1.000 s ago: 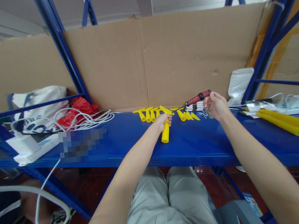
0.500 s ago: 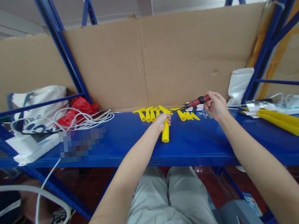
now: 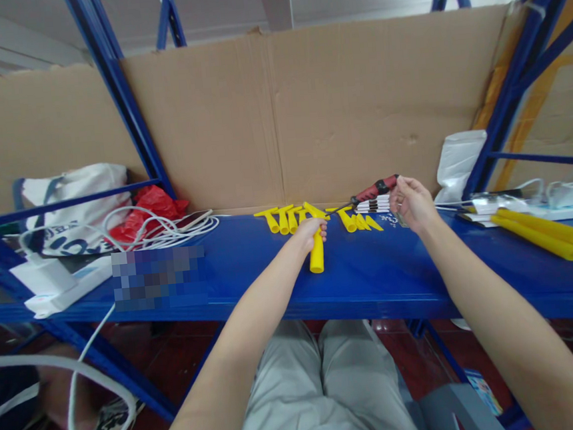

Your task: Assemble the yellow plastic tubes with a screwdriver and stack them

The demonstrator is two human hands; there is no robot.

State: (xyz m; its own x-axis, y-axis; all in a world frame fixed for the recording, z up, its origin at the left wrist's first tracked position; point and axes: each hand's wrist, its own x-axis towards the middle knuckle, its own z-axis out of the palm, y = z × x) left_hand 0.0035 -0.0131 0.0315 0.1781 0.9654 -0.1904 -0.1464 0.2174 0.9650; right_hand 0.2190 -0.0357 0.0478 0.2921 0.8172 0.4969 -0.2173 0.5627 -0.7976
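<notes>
Gripping one yellow piece (image 3: 316, 258) in curled fingers of left hand (image 3: 314, 231); pinching end of one red-black screwdriver (image 3: 372, 191) between fingertips of right hand (image 3: 413, 202).

The one view looks forward and down from the person's head, above and behind the hands (image 3: 415, 205), near yet wide, taking in the lap (image 3: 326, 385) below them, the table (image 3: 381, 267) under them and the cardboard (image 3: 357, 102) beyond.

Pale grey, creased trousers (image 3: 326, 385) fill the frame's bottom centre; the left hand (image 3: 314, 234), right hand (image 3: 413, 205) and both forearms (image 3: 249, 325) are bare.
</notes>
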